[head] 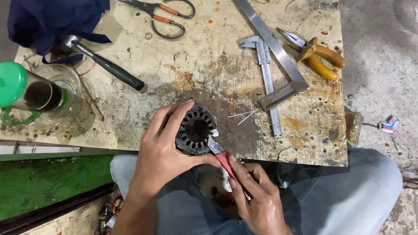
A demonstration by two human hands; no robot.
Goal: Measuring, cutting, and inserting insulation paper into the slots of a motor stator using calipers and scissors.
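My left hand (161,152) grips a dark round slotted metal core (196,129), a ring with several slots around its bore, tilted at the near edge of the worn wooden table (209,69). Fingers wrap its left side and the thumb presses under its lower rim. My right hand (257,196) holds a red-handled tool (223,157) whose short metal tip rests at the core's lower right slots. Two thin white strips (244,115) lie on the table just right of the core.
A hammer (104,63), scissors (163,13), a steel square (274,52), calipers (265,74) and yellow-handled pliers (318,54) lie across the table. A glass mug (48,93) with a green lid stands at left beside blue cloth (52,19). My jeans-clad knees sit below the edge.
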